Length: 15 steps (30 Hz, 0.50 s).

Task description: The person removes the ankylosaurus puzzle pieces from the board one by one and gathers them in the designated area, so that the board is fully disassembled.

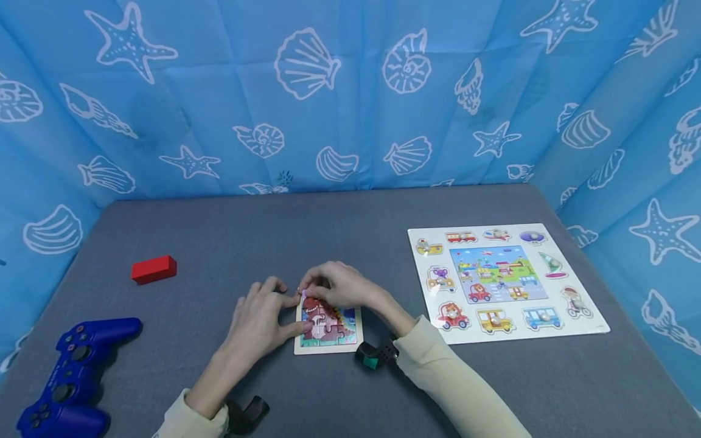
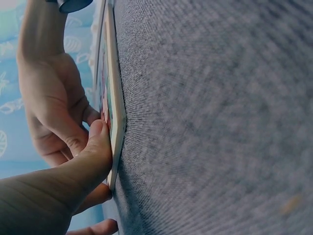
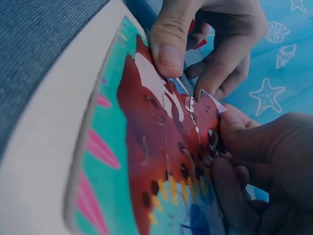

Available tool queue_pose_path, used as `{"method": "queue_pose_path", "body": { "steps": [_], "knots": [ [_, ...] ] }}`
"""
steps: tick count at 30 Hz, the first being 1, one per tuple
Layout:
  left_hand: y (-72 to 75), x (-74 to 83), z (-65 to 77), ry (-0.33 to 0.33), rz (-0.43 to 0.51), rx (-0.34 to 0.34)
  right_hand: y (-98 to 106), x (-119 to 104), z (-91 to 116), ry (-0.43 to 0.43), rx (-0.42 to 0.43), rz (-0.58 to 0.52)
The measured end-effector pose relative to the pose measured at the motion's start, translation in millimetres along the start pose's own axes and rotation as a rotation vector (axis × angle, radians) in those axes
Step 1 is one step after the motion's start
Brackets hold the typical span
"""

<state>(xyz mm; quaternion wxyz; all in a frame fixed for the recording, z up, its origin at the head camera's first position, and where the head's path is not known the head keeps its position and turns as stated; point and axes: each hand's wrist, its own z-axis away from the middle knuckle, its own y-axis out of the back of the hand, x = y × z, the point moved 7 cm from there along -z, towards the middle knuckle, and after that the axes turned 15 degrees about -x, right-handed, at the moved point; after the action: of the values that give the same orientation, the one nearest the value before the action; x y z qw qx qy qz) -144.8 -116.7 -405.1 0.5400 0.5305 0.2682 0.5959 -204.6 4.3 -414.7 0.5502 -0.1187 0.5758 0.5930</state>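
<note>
Two hands (image 1: 257,316) (image 1: 342,286) meet over a small dinosaur puzzle (image 1: 331,331), which lies flat on the table (image 1: 350,225) directly beneath their fingers. Between the right thumb and fingers, pinched together, is a red-brown puzzle piece (image 3: 211,113), tilted slightly out of the surface at the corner beside the left fingertips. The left thumb rests on the picture while the bent fingers meet the frame's edge, holding it between them. Well left of the left fingers lies a red block (image 1: 154,269), with a blue game controller (image 1: 82,371) nearer the person; right of the right fingers lies a larger peg puzzle (image 1: 588,325).
</note>
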Motion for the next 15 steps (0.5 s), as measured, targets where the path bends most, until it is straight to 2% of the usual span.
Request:
{"method": "queue_pose_path", "body": {
  "steps": [4, 10, 15],
  "knots": [
    [-0.4, 0.4, 0.2, -0.009, 0.004, 0.001, -1.0, 1.6, 0.4, 0.005, -0.018, -0.017],
    [-0.4, 0.3, 0.2, -0.017, 0.004, -0.002, -0.3, 2.4, 0.1, 0.062, -0.052, -0.101],
    [-0.4, 0.4, 0.7, -0.023, -0.005, 0.004, -0.7, 2.5, -0.9, -0.013, -0.030, -0.053]
  ]
}}
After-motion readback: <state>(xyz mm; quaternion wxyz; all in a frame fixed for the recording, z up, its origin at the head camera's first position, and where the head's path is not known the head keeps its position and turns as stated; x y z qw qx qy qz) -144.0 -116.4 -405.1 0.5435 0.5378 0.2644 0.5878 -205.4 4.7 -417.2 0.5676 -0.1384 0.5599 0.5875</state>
